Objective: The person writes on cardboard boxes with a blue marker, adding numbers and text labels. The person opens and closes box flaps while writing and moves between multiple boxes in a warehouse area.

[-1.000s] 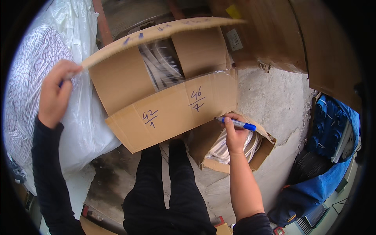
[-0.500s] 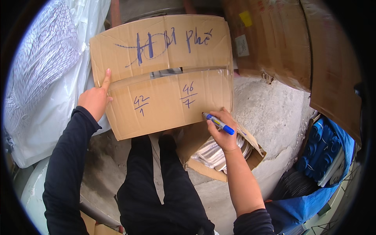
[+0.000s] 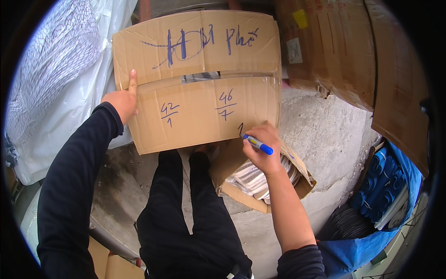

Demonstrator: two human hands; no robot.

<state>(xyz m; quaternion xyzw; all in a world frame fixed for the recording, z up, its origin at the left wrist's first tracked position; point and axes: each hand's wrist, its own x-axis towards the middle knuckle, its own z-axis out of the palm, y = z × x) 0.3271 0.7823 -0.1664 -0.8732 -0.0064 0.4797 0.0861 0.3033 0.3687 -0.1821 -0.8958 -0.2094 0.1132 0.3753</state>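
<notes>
Pinching the marker (image 3: 258, 144), right hand (image 3: 268, 159) risks a skewed stroke should the near flap (image 3: 195, 116) sag; left hand (image 3: 121, 104) touches carton (image 3: 197, 58) edge, grip unclear.

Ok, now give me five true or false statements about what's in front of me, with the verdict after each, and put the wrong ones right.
1. The right hand holds a slim grey marker with a blue end. True.
2. The left hand's index finger rests on a large brown cardboard box. True.
3. That box's two flaps meet with no gap. False: a narrow slot shows between them.
4. A smaller, open brown cardboard box holds pale, looped strips. True.
5. A blue plastic sheet lies left of the person's black-trousered legs. False: it lies to their right.
</notes>
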